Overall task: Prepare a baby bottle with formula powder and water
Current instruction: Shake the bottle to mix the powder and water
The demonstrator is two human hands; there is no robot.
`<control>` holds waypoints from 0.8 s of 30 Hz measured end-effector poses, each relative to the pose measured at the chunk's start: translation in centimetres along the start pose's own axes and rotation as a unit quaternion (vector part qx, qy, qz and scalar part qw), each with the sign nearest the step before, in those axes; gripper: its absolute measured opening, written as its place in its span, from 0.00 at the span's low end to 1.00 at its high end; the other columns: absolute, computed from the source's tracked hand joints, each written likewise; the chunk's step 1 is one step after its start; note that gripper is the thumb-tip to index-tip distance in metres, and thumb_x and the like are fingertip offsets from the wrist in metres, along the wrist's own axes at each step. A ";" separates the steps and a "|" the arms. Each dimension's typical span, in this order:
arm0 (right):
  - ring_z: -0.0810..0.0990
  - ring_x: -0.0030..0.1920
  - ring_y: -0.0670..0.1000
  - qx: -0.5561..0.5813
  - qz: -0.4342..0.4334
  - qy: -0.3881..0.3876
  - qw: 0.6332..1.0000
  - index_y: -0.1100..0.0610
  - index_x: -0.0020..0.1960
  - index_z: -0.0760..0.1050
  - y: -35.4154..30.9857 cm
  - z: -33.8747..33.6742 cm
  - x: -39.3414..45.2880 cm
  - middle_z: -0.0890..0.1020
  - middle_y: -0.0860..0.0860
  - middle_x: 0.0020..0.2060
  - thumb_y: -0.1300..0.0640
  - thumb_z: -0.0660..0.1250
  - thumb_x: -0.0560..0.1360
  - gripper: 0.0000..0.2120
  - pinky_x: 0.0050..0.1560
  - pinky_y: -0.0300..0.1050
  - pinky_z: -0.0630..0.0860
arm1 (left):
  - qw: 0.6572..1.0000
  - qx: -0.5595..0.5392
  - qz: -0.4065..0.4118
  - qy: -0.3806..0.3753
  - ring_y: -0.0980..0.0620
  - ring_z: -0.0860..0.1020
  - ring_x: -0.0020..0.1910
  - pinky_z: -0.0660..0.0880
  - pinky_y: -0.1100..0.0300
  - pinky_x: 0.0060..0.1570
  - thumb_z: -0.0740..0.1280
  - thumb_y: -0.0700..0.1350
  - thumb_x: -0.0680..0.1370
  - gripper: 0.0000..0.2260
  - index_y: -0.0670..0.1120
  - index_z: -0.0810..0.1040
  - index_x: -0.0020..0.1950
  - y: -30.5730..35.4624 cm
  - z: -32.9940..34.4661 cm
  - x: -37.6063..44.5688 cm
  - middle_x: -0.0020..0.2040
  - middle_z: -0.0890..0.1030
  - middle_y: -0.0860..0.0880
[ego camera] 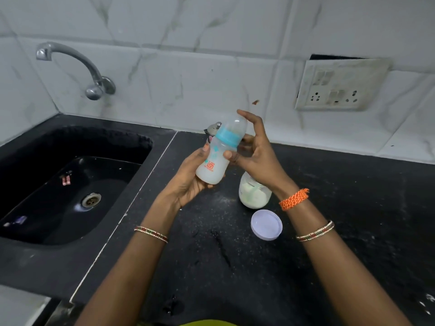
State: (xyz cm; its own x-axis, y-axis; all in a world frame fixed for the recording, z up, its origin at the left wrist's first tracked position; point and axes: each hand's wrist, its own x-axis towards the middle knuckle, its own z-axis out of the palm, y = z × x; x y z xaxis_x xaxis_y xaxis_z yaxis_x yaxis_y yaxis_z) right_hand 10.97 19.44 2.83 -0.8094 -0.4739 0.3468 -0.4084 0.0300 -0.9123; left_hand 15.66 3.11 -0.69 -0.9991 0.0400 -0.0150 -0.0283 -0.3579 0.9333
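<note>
Mid-frame, the left hand (188, 177) has its grip clamped round the capped baby bottle (217, 154); the right hand (255, 149) hovers beside it, fingers apart.

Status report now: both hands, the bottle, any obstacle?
Left hand grips baby bottle, capped, milky inside. Right hand open beside the cap. Powder jar open, lid on counter. No obstacle.

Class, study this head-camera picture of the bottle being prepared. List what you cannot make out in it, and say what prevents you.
1. Metal container: mostly hidden behind the baby bottle.
2. Bottle's orange print: too small and blurred to read.
3. Powder jar: its mouth is covered by the right hand.
4. Items in the sink: too small and dark to identify.
</note>
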 end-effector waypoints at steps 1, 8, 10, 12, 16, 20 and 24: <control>0.81 0.54 0.53 -0.014 0.003 0.005 1.000 0.44 0.66 0.61 -0.2 -0.4 0.2 0.80 0.56 0.54 0.55 0.71 0.73 0.27 0.50 0.47 0.82 | 1.000 0.012 0.005 0.017 0.49 0.80 0.36 0.72 0.61 0.26 0.61 0.58 0.76 0.25 0.41 0.71 0.65 0.1 0.0 -0.1 0.47 0.80 0.43; 0.74 0.34 0.42 -0.157 -0.039 -0.006 0.987 0.52 0.53 0.72 -2.0 -0.9 1.7 0.76 0.43 0.37 0.44 0.57 0.79 0.13 0.34 0.36 0.72 | 0.999 -0.001 -0.038 0.036 0.48 0.78 0.24 0.65 0.67 0.17 0.60 0.56 0.78 0.17 0.45 0.75 0.57 1.2 0.5 -1.0 0.36 0.80 0.45; 0.74 0.37 0.42 -0.160 -0.071 0.012 0.984 0.55 0.47 0.72 -1.9 -0.3 2.0 0.75 0.42 0.36 0.42 0.55 0.76 0.17 0.37 0.37 0.72 | 0.996 0.005 -0.027 0.081 0.47 0.77 0.23 0.64 0.66 0.19 0.61 0.55 0.78 0.14 0.46 0.78 0.51 1.4 0.9 -1.3 0.35 0.79 0.45; 0.75 0.38 0.45 -0.187 -0.095 0.031 0.977 0.55 0.45 0.72 -2.2 0.1 2.1 0.75 0.43 0.35 0.42 0.53 0.75 0.18 0.39 0.44 0.74 | 0.989 0.007 -0.007 0.148 0.46 0.76 0.22 0.63 0.63 0.23 0.60 0.52 0.78 0.12 0.46 0.78 0.42 1.3 1.7 -1.6 0.33 0.77 0.43; 0.72 0.35 0.47 -0.213 -0.094 0.060 0.971 0.54 0.40 0.71 -2.9 0.4 2.1 0.72 0.45 0.31 0.42 0.53 0.74 0.17 0.37 0.49 0.72 | 0.956 0.005 0.084 0.280 0.48 0.69 0.21 0.64 0.59 0.25 0.59 0.45 0.75 0.14 0.44 0.70 0.29 0.8 3.0 -1.5 0.27 0.70 0.45; 0.74 0.34 0.45 -0.195 -0.054 0.081 0.976 0.55 0.52 0.70 -3.4 0.8 1.8 0.75 0.43 0.35 0.41 0.55 0.77 0.18 0.39 0.49 0.73 | 0.890 0.127 0.277 0.340 0.61 0.69 0.25 0.64 0.67 0.27 0.58 0.43 0.73 0.15 0.46 0.74 0.27 1.7 3.0 -0.8 0.24 0.72 0.57; 0.83 0.43 0.49 -0.076 0.006 0.100 0.992 0.46 0.72 0.48 -4.4 3.1 1.2 0.77 0.48 0.50 0.46 0.64 0.77 0.32 0.41 0.54 0.83 | 0.840 0.240 0.353 0.335 0.57 0.77 0.39 0.72 0.63 0.36 0.57 0.43 0.78 0.09 0.43 0.76 0.49 2.2 3.7 -0.1 0.40 0.78 0.52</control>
State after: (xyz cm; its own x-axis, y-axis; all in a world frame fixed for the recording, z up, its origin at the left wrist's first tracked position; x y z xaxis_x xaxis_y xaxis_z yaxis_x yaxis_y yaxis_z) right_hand 13.14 16.05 6.58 -0.8755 -0.2891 0.3871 -0.4457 0.1743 -0.8780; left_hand 15.86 5.79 2.68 -0.5606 -0.6155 0.5540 0.4338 0.3516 0.8296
